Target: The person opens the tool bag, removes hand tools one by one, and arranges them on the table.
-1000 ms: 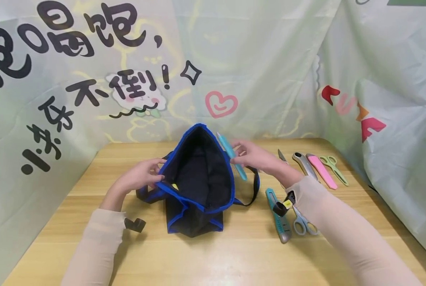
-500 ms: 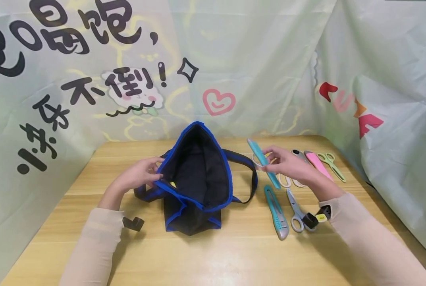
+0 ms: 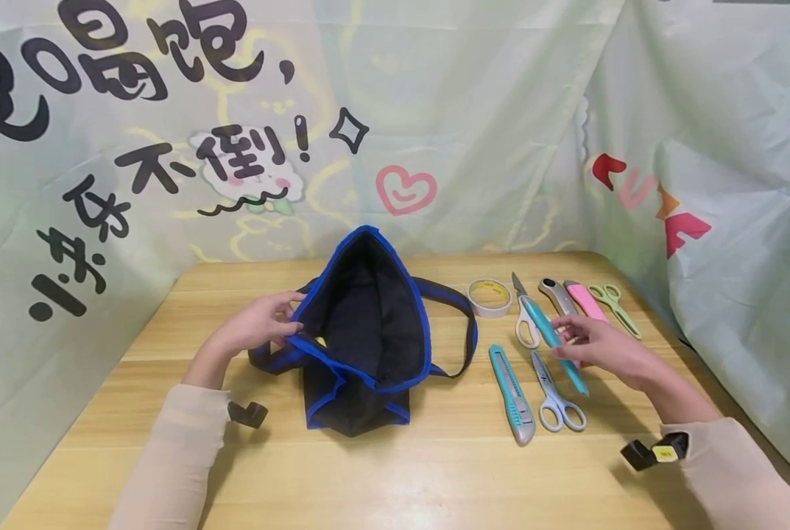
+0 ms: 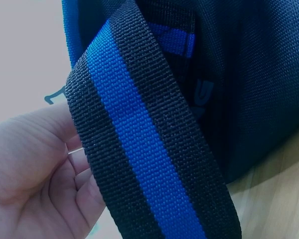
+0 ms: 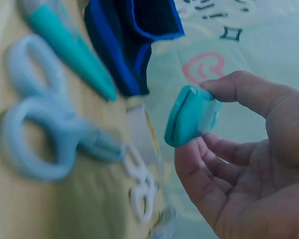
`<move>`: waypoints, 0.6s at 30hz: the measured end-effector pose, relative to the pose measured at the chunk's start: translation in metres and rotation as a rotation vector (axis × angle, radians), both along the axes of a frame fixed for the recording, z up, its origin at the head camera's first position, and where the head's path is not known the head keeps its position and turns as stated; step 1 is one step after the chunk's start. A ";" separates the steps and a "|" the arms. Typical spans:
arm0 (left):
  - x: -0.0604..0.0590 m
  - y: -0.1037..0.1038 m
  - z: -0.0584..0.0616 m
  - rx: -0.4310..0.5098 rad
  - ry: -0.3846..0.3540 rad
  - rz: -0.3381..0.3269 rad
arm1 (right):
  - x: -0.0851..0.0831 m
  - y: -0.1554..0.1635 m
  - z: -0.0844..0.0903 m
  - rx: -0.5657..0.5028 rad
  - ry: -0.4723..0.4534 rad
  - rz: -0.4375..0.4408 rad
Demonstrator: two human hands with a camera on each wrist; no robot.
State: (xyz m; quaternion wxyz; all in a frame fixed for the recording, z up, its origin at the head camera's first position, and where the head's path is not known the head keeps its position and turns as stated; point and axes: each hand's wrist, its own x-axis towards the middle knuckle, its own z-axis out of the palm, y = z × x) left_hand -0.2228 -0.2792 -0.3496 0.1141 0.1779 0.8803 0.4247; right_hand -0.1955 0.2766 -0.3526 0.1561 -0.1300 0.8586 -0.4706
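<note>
- The right hand (image 3: pixel 603 350) pinches a teal cutter (image 3: pixel 554 344) between thumb and fingertips, low over the table (image 3: pixel 434 471), right of the bag.
- In the right wrist view the cutter's (image 5: pixel 192 117) blunt teal end faces the camera, thumb on top and fingers curled beneath it.
- Its long axis runs slantwise: the pointed tip lies far and to the left, the butt nearer and to the right (it crosses over the white scissors (image 3: pixel 526 324)).
- Just beside it lie the pale blue scissors (image 3: pixel 554 401) and a second teal box cutter (image 3: pixel 512 394), both roughly parallel, tips away from the person.
- Farther off sit a roll of tape (image 3: pixel 489 297), a grey knife (image 3: pixel 556 294), a pink knife (image 3: pixel 583 298) and green scissors (image 3: pixel 615 305).
- The left hand (image 3: pixel 255 327) grips the rim of the black bag (image 3: pixel 368 331), edged in blue, holding its mouth wide; its strap (image 4: pixel 144 144), black with a blue stripe, drapes across the palm in the left wrist view.
- Nothing stands between cutter and bag save another strap (image 3: pixel 464 331).
- The backdrop (image 3: pixel 169 110) carries large black Chinese characters, among them "不倒!", and a pink heart (image 3: pixel 406 189); lettering on the bag is too dim to read.
</note>
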 end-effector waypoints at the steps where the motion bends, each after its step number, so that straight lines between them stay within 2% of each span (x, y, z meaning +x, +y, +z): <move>1: 0.000 0.000 0.000 -0.001 0.000 0.000 | 0.003 0.005 -0.002 -0.003 -0.012 -0.004; 11: 0.000 0.000 0.001 -0.017 0.000 -0.003 | 0.018 0.043 -0.024 -0.043 -0.126 -0.004; 15: 0.000 0.001 0.000 -0.014 0.001 -0.005 | 0.018 0.056 -0.030 -0.171 -0.199 0.075; 18: 0.000 0.001 0.000 -0.014 -0.001 -0.007 | 0.018 0.068 -0.034 -0.330 -0.281 0.176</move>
